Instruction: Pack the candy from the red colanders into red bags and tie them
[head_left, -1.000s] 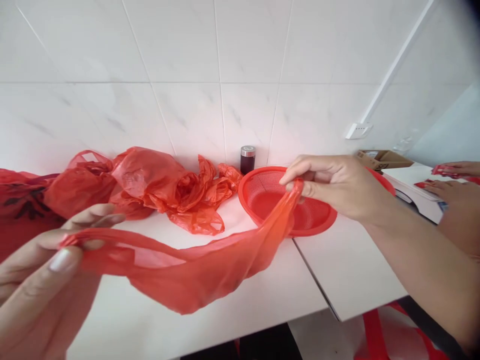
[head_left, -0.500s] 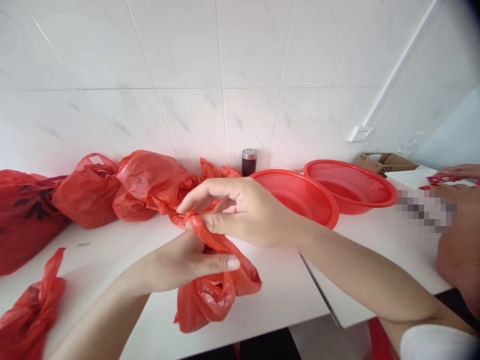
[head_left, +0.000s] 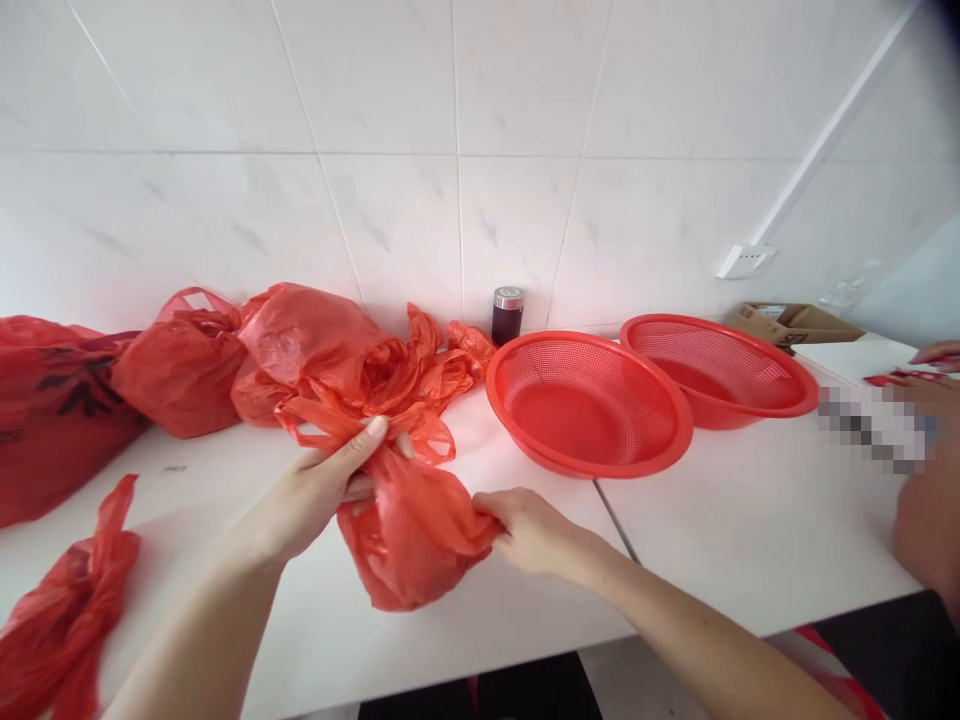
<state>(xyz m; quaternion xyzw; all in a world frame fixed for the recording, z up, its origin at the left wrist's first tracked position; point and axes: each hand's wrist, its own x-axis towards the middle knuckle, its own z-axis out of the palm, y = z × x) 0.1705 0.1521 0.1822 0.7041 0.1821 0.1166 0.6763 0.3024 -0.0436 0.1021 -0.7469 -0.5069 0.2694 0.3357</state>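
Note:
A crumpled red plastic bag [head_left: 420,545] hangs between my two hands over the front of the white table. My left hand [head_left: 330,490] is wrapped around its gathered neck, thumb on top. The bag's loose handles spread above that thumb. Pinched between the fingers of my right hand [head_left: 521,525] is the bag's right side, pulled out to a point. Whatever the bag contains is hidden by the plastic. Just behind it lie more crumpled red bags [head_left: 420,365].
Several filled red bags [head_left: 180,375] line the wall at left; a knotted one [head_left: 75,610] lies nearer. Two red mesh baskets [head_left: 592,465], a dark jar [head_left: 508,318] and a cardboard box [head_left: 795,325] stand at the back. A co-worker's hand [head_left: 919,385] is at far right.
My right hand has left the bag's top and moved down to its right side. My left hand has turned thumb-up around the neck. The bag now looks fuller and more spread out.

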